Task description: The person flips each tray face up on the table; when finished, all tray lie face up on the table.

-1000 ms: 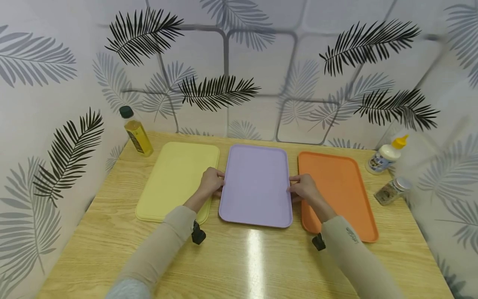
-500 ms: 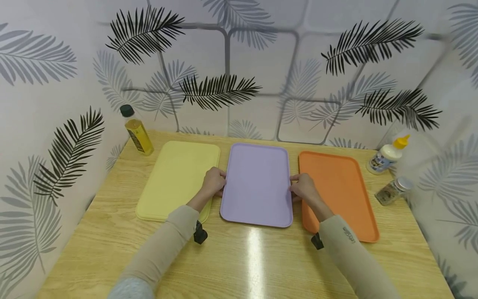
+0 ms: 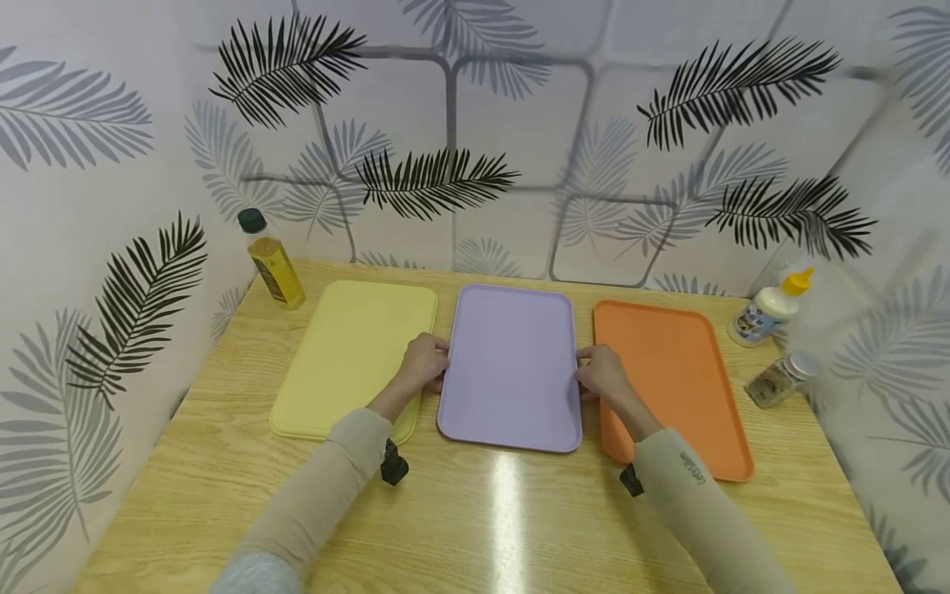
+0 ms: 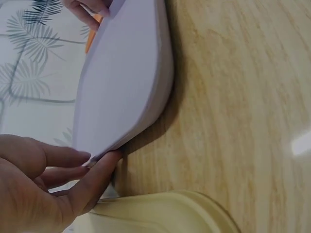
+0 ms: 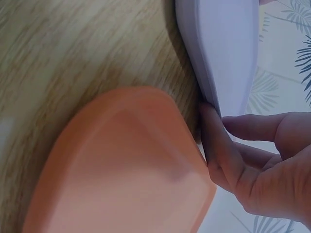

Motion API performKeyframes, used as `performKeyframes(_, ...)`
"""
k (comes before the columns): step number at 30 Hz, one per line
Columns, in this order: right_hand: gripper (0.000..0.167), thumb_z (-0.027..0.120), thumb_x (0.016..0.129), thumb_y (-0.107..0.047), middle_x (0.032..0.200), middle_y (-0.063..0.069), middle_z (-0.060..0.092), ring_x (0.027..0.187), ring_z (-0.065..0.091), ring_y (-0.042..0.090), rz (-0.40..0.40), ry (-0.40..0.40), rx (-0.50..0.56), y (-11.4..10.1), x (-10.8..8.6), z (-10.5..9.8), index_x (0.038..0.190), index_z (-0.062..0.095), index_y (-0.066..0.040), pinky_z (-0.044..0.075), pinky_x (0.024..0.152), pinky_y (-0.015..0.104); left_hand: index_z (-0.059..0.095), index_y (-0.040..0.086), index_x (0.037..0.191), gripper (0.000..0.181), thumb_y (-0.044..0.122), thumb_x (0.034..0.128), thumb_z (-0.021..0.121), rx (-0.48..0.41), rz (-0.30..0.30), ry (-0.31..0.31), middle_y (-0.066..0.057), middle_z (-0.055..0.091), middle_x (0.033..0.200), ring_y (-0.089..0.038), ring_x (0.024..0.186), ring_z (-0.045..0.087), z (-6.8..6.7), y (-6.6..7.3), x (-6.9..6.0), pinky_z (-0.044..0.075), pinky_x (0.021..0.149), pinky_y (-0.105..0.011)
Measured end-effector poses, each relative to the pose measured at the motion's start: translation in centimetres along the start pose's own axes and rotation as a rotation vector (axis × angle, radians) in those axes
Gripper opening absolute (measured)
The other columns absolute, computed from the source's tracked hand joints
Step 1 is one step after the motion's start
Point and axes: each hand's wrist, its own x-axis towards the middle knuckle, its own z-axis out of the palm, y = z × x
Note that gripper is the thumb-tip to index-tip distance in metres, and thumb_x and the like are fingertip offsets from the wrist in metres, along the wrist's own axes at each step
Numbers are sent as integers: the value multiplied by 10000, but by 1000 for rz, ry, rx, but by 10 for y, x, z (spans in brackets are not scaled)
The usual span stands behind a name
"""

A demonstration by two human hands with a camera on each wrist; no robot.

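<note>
Purple rectangular tray [image 3: 512,367]: located ctr of wood-grain tabletop [image 3: 445,528], long axis fore-aft, btwn yellow tray [image 3: 352,355] (L side) and orange tray [image 3: 668,371] (R side). Gaps of bare wood separate it from both. Whether its full underside bears on the tabletop: can't tell.

Grip, L hand [image 3: 425,360]: thumb + fingers pinch L rim of purple tray, approx. mid-length; hand sits over R edge of yellow tray. Grip, R hand [image 3: 604,373]: thumb + fingers pinch R rim, opp. L hand; wrist passes over L edge of orange tray.

Arms: beige sleeves [image 3: 319,474], w/ black wrist unit [image 3: 394,464] at L cuff; a similar unit at R cuff.

Periphery: green-cap bottle w/ yellow liquid [image 3: 275,268], rear L, just beside yellow tray. White squeeze bottle w/ yellow nozzle [image 3: 764,313] and clear jar w/ grey lid [image 3: 775,384], R of orange tray, jar nearer the person. Rear: leaf-print wall [image 3: 512,227].
</note>
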Motion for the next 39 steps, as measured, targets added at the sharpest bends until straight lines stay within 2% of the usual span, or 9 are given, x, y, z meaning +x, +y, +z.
performKeyframes(4, 445, 522, 816, 42, 817, 259, 681, 573, 681, 258, -40, 8, -49, -3, -6, -1, 1237, 532, 184, 569, 501, 329, 549, -114, 1274, 387, -29, 897, 555, -100, 11, -76, -238, 683, 934, -299, 721, 686, -12, -6, -10, 589, 624, -343)
performKeyframes(7, 411, 504, 849, -16, 852, 253, 686, 606, 667, 250, -115, 53, -141, -8, -12, -4, 1207, 562, 176, 557, 527, 326, 525, -115, 1295, 382, 6, 933, 539, -127, 64, -72, -260, 658, 991, -335, 760, 683, -29, -17, -21, 589, 636, -343)
performKeyframes(11, 384, 501, 856, -59, 886, 204, 689, 636, 597, 219, -191, 142, -245, -17, -15, -8, 1173, 620, 124, 481, 549, 308, 529, -119, 1287, 379, 32, 939, 527, -58, 125, 9, -298, 626, 1066, -310, 676, 653, -63, -37, -36, 570, 572, -311)
performKeyframes(16, 361, 468, 834, -2, 845, 171, 693, 600, 536, 177, -246, 165, -221, -33, -14, 2, 1121, 668, 86, 403, 508, 248, 524, -143, 1274, 408, 44, 913, 489, 69, 113, 138, -276, 630, 961, -114, 441, 396, -103, -71, -49, 327, 399, -179)
performKeyframes(20, 333, 492, 843, 0, 884, 183, 697, 664, 577, 208, -297, 142, -174, -46, -14, 18, 1108, 674, 87, 434, 544, 259, 414, -189, 1331, 485, 78, 941, 521, 216, 100, 161, -390, 513, 1144, -366, 738, 558, -123, -94, -52, 530, 576, -366)
performKeyframes(23, 331, 510, 861, -25, 948, 189, 699, 783, 641, 262, -326, 110, -144, -59, -16, 34, 1134, 666, 78, 504, 629, 309, 262, -225, 1382, 630, 154, 964, 543, 299, 61, 78, -469, 271, 1358, -625, 1124, 382, -132, -105, -53, 437, 891, -649)
performKeyframes(27, 338, 520, 890, -39, 1032, 200, 690, 899, 672, 303, -365, 51, -106, -81, -20, 55, 1188, 642, 64, 551, 734, 376, 181, -231, 1400, 715, 216, 976, 543, 305, -3, -4, -468, 133, 1430, -693, 1249, 161, -136, -113, -52, 231, 1006, -728)
performKeyframes(35, 425, 525, 909, -45, 1275, 230, 585, 1048, 634, 325, -455, -101, -92, -121, -23, 96, 1326, 542, 35, 551, 822, 392, 320, -207, 1368, 705, 311, 966, 580, 420, -74, 7, -422, 366, 1351, -603, 1211, 333, -137, -112, -37, 353, 959, -682)
performKeyframes(39, 480, 515, 920, -62, 1387, 231, 490, 1166, 557, 379, -457, -172, -72, -129, -22, 116, 1387, 465, 36, 547, 744, 332, 363, -192, 1343, 697, 304, 934, 632, 409, -129, -23, -408, 400, 1334, -594, 1195, 363, -140, -104, -31, 367, 946, -680)
